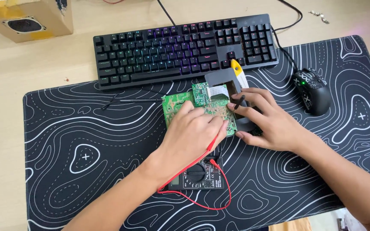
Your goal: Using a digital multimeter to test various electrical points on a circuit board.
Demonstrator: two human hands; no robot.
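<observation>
1. Toward the mat's [86,128] far edge, just in front of the keyboard [185,47], lies the green circuit board [180,105]; both hands rest on it.
2. Left hand [191,134] – fingers curled, pinching the red probe [214,141] with its tip down on the board's near side.
3. Right hand [266,122] – closed on the black probe [239,102], pressed near the board's right edge, over a grey cover [221,79].
4. Multimeter [198,175] sits near the mat's near edge, leads attached; mouse [311,90] at the right edge.
5. Step in hand, by judgement: probing two points; the next move calls for steady tips and a glance at the display.
</observation>
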